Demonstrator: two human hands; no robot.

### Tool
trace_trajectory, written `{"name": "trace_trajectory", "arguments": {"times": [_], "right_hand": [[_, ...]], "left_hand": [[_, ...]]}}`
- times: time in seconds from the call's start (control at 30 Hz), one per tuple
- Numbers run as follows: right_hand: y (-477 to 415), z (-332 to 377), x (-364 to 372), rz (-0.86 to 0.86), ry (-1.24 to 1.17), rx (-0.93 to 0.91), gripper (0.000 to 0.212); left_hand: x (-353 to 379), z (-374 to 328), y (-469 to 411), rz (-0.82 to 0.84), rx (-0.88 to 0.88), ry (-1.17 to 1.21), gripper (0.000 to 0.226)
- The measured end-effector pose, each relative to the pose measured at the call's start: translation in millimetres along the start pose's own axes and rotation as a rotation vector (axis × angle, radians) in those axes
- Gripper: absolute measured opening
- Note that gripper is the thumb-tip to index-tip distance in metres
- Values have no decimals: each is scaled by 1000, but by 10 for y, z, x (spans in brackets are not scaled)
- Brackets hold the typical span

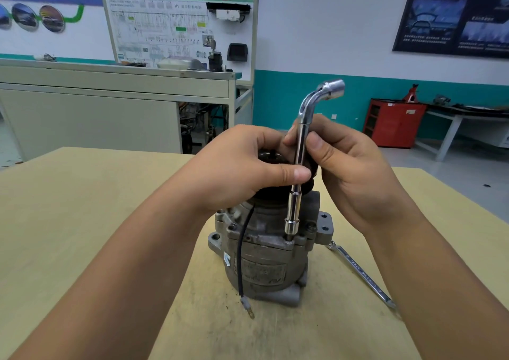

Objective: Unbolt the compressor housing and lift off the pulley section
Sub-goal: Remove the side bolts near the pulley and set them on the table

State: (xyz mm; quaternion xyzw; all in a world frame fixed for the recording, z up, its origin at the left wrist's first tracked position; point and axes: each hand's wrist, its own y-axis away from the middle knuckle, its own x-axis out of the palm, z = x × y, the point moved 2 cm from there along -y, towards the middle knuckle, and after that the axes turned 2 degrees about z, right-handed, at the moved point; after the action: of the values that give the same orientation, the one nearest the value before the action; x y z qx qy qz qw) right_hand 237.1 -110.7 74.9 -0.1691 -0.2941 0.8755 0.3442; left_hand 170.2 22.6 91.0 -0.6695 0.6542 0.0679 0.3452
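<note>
A grey metal compressor (264, 260) stands upright on the wooden table (82, 222), its black pulley section (271, 157) on top, mostly hidden by my hands. A chrome L-shaped socket wrench (298, 167) stands vertical, its lower socket seated on a bolt at the housing's front flange. My left hand (242, 167) curls over the pulley, thumb against the wrench shaft. My right hand (347, 167) pinches the shaft between thumb and fingers. A black wire (242, 252) with a metal terminal hangs down the compressor's front.
A flat combination spanner (360, 273) lies on the table right of the compressor, partly under my right forearm. Behind the table stand a beige workbench (110, 106) with a training board, a red cabinet (392, 123) and another bench at the right wall.
</note>
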Motion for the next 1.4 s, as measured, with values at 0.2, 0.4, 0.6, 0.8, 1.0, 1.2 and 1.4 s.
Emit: {"name": "trace_trajectory", "arguments": {"times": [0.2, 0.4, 0.6, 0.8, 1.0, 1.2, 1.4], "right_hand": [[-3, -12, 11, -18, 24, 8, 10], [-9, -9, 8, -39, 24, 10, 11], [-10, -9, -3, -22, 0, -1, 20], [-5, 3, -2, -21, 3, -13, 20], [2, 13, 5, 1, -7, -7, 22], [-5, 8, 10, -5, -3, 6, 16], [-3, 11, 7, 0, -28, 2, 21]], "left_hand": [[18, 4, -3, -26, -5, 33, 27], [27, -27, 7, -52, -15, 18, 28], [22, -33, 20, -44, -4, 28, 18], [18, -36, 36, -17, 11, 30, 13], [21, -25, 15, -27, 14, 3, 9], [31, -22, 24, -51, 35, 6, 21], [40, -24, 14, -65, 38, -10, 23]]}}
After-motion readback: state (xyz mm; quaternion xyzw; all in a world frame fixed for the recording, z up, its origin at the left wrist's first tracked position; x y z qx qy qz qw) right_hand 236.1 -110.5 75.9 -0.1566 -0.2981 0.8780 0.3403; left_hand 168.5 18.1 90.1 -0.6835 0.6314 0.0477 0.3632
